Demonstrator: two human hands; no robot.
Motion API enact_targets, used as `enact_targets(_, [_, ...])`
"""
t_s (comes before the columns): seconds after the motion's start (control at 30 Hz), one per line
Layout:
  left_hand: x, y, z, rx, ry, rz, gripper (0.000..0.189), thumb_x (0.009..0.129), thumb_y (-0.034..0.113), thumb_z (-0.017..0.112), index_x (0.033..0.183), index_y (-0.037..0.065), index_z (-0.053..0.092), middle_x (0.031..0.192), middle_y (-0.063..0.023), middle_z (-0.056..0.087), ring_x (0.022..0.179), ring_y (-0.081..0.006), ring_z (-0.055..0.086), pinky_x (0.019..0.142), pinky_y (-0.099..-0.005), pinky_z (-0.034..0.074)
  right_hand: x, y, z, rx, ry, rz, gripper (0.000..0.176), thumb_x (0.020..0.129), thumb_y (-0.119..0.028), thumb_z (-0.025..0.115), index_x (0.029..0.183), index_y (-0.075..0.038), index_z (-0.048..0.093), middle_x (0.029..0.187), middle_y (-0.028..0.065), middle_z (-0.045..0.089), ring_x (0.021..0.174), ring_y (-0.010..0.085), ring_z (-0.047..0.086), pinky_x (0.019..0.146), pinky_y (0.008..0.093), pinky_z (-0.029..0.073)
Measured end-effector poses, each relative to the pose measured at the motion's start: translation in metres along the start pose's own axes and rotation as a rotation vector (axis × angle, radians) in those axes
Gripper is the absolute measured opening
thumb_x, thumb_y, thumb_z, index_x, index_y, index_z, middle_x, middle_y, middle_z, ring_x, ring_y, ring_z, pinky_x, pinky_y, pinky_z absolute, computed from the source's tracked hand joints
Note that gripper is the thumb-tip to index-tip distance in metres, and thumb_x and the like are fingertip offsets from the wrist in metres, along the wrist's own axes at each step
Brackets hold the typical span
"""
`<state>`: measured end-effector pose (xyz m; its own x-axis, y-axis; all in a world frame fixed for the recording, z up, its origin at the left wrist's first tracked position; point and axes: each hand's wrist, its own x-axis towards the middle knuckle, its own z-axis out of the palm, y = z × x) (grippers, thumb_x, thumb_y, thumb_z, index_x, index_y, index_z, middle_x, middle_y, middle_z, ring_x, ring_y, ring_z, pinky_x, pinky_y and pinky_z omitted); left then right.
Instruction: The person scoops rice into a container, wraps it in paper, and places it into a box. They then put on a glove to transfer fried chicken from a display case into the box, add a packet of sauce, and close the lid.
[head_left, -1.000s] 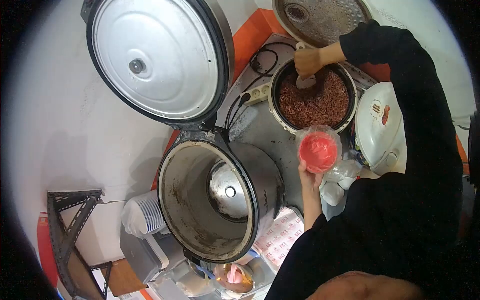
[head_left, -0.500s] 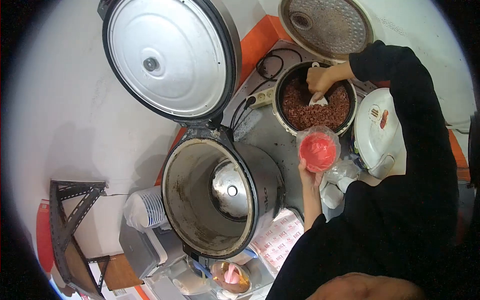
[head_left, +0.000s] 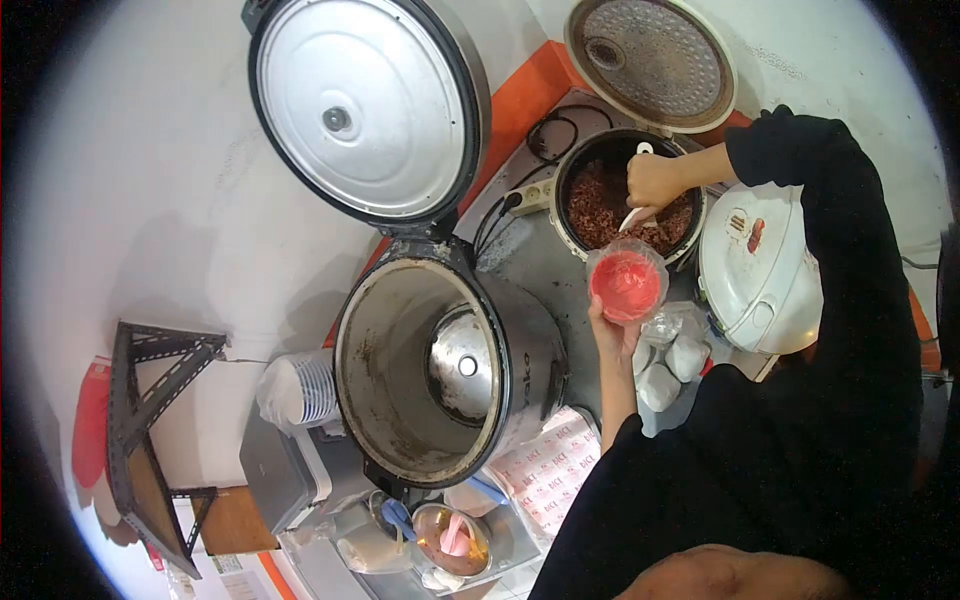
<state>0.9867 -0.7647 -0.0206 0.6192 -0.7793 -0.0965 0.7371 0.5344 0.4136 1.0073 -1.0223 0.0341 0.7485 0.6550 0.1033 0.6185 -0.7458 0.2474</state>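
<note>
My right hand is closed round the handle of a white rice paddle. The paddle's blade points down into a pot of reddish-brown rice in an open rice cooker, close to the bowl's rim. Just below the cooker, my left hand grips a pink-red bowl lined with clear plastic. The inside of the bowl shows pink, with no rice visible in it. Part of the rice is hidden behind my right hand.
A large open steel rice cooker stands to the left, its lid raised. Right of the rice pot sits a white closed cooker. Several white plastic-wrapped bundles, a power strip and printed paper lie nearby.
My right hand has shifted slightly, and the paddle now slants with its blade nearer the bowl. The bowl remains in my left hand beside the pot. The whole view has shifted a little.
</note>
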Motion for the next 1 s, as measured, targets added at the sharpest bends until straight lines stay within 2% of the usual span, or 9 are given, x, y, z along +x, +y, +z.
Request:
enact_targets(0.2, [0.0,0.001,0.014,0.019,0.007,0.038,0.052,0.076,0.035,0.052,0.116,0.005,0.039,0.116,-0.0137,0.044,0.106,-0.0279,0.045,0.087,-0.043,0.041,-0.019,-0.002,0.003,0.201,0.004,0.282,0.05,0.07,-0.054,0.048,0.046,-0.011,0.055,0.039,0.0101,0.045,0.037,0.0276,0.047,0.035,0.0364,0.032])
enact_targets(0.37, [-0.009,0.004,0.017,-0.041,0.059,0.057,0.048,0.078,0.035,0.049,0.115,0.005,0.041,0.116,-0.0127,0.045,0.106,-0.026,0.045,0.086,-0.0417,0.041,-0.036,0.001,0.009,0.202,0.036,0.378,0.053,0.07,-0.055,0.049,0.043,-0.01,0.052,0.038,0.0115,0.041,0.036,0.0281,0.044,0.036,0.0368,0.029])
enact_targets(0.47, [-0.016,0.014,0.03,0.067,0.099,0.352,0.051,0.078,0.038,0.05,0.116,0.006,0.04,0.114,-0.0118,0.046,0.105,-0.0267,0.045,0.086,-0.0421,0.04,-0.048,-0.001,-0.002,0.243,0.075,0.488,0.053,0.07,-0.052,0.05,0.043,-0.007,0.052,0.039,0.0118,0.042,0.037,0.0287,0.044,0.039,0.0375,0.032])
enact_targets(0.57, [0.002,0.034,0.024,0.216,0.199,0.407,0.051,0.078,0.038,0.052,0.116,0.007,0.037,0.112,-0.0112,0.046,0.103,-0.0275,0.047,0.083,-0.0429,0.042,-0.057,-0.003,-0.033,0.343,0.175,0.695,0.053,0.071,-0.051,0.051,0.044,-0.006,0.051,0.041,0.0114,0.045,0.041,0.0282,0.047,0.042,0.0375,0.034])
enact_targets(0.7, [0.047,0.028,0.052,0.413,0.108,0.325,0.046,0.078,0.03,0.056,0.114,0.015,0.032,0.108,-0.008,0.043,0.096,-0.0257,0.049,0.077,-0.0418,0.046,-0.054,-0.02,-0.07,0.141,0.244,0.771,0.037,0.079,-0.037,0.046,0.06,-0.006,0.054,0.053,0.012,0.053,0.051,0.0306,0.053,0.049,0.0395,0.04])
enact_targets(0.77, [0.066,0.014,0.072,0.438,0.123,0.331,0.046,0.078,0.028,0.056,0.114,0.015,0.032,0.106,-0.0076,0.044,0.095,-0.0251,0.049,0.075,-0.0413,0.046,-0.038,-0.053,-0.087,-0.074,0.077,0.838,0.016,0.074,-0.021,0.047,0.073,-0.006,0.052,0.063,0.0111,0.055,0.061,0.0269,0.056,0.053,0.0395,0.041])
enact_targets(0.83, [0.08,0.003,0.084,0.463,0.128,0.34,0.046,0.078,0.027,0.056,0.114,0.016,0.031,0.105,-0.0072,0.044,0.094,-0.0244,0.049,0.073,-0.0408,0.047,-0.04,-0.087,-0.076,-0.27,0.181,0.704,0.017,0.07,-0.017,0.048,0.082,-0.005,0.049,0.071,0.0062,0.049,0.065,0.0202,0.051,0.055,0.0313,0.038])
enact_targets(0.9, [0.093,-0.006,0.082,0.393,0.173,0.288,0.048,0.078,0.014,0.057,0.117,0.012,0.029,0.108,-0.0064,0.042,0.091,-0.018,0.05,0.068,-0.0322,0.048,-0.037,-0.113,-0.08,-0.235,0.159,0.742,0.023,0.068,-0.014,0.049,0.087,-0.003,0.047,0.071,0.0077,0.048,0.067,0.0198,0.051,0.053,0.0301,0.039])
enact_targets(1.0, [0.098,-0.018,0.081,0.326,0.234,0.282,0.04,0.078,0.018,0.057,0.11,0.012,0.034,0.1,-0.0067,0.047,0.087,-0.0197,0.051,0.067,-0.0353,0.048,-0.045,-0.116,-0.075,-0.116,0.136,0.781,0.025,0.067,-0.013,0.05,0.088,-0.001,0.046,0.071,0.008,0.048,0.068,0.0201,0.052,0.054,0.0303,0.041])
